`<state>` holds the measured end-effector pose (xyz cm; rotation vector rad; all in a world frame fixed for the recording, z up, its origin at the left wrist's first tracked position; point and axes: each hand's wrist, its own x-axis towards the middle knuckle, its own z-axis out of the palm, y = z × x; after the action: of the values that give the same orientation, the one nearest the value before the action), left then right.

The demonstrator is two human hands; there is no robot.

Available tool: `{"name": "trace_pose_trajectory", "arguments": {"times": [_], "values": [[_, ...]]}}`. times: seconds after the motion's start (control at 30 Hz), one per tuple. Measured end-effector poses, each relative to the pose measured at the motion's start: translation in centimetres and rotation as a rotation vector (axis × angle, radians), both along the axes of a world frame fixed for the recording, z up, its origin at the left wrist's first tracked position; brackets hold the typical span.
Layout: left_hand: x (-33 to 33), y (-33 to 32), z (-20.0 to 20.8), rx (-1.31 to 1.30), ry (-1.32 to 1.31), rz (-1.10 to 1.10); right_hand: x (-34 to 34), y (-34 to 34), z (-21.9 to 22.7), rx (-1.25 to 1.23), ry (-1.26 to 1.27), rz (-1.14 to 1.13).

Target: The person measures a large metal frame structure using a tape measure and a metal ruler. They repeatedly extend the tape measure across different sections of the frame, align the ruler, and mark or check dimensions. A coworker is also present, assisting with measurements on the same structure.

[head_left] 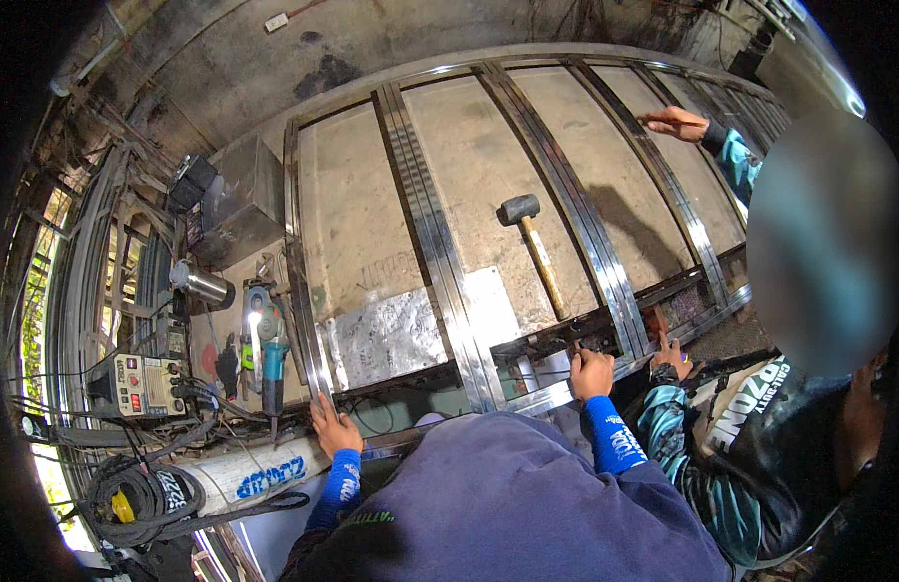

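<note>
A large ladder-like frame of shiny metal tubes [425,213] lies across the worktop in front of me. My left hand [334,429] rests at its near left corner, fingers stretched out against the end of a crossbar. Farther right, my right hand [592,374] is closed, its fingers curled at the frame's near rail [541,398]. Between two crossbars lies a rubber mallet [539,250] with a black head and a wooden handle, untouched. A bare metal sheet [386,330] sits under the crossbars at the near left.
At right, a co-worker's one hand [670,361] touches the near rail; the other hand [677,123] reaches over the far side. An angle grinder [272,359], a steel tumbler [202,283], a welding machine [148,386], coiled cable [139,500] and a metal box [241,199] crowd the left.
</note>
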<state>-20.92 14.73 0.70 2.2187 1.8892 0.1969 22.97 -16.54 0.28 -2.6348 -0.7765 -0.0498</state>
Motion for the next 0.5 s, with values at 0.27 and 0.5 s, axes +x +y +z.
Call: {"name": "trace_pose_trajectory", "arguments": {"times": [0.27,0.5], "values": [[0.07,-0.09,-0.05,0.014,0.021,0.018,0.13,0.05,0.37,-0.019,0.009,-0.002],[-0.38,0.02,-0.56,0.041,0.000,0.000,-0.25,-0.05,0.56,0.031,-0.050,0.015]]}}
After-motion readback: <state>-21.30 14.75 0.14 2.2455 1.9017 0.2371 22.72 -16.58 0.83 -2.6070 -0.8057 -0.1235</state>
